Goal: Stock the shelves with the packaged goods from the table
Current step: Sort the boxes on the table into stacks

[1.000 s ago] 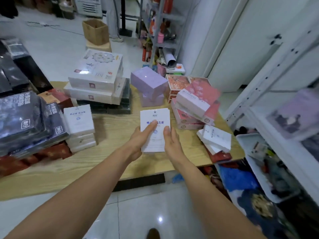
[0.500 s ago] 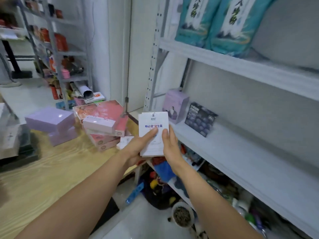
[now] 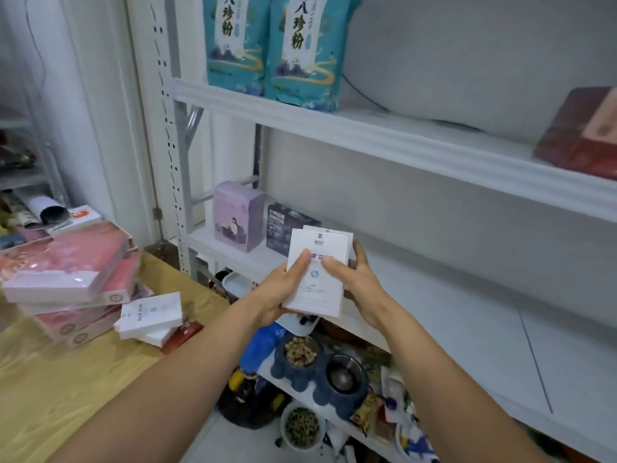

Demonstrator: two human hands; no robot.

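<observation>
From the head camera, both hands clasp a small stack of white boxes, held upright in front of the middle shelf. The left hand wraps the stack's left edge, thumb across the printed face; the right hand grips the right edge, thumb also on the front. Just behind the stack on that shelf stand a lilac box and a dark box. More packaged goods lie on the table at left.

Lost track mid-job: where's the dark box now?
Head view, centre: the dark box stands on the middle shelf, right of the lilac box, behind the held white boxes.
</observation>
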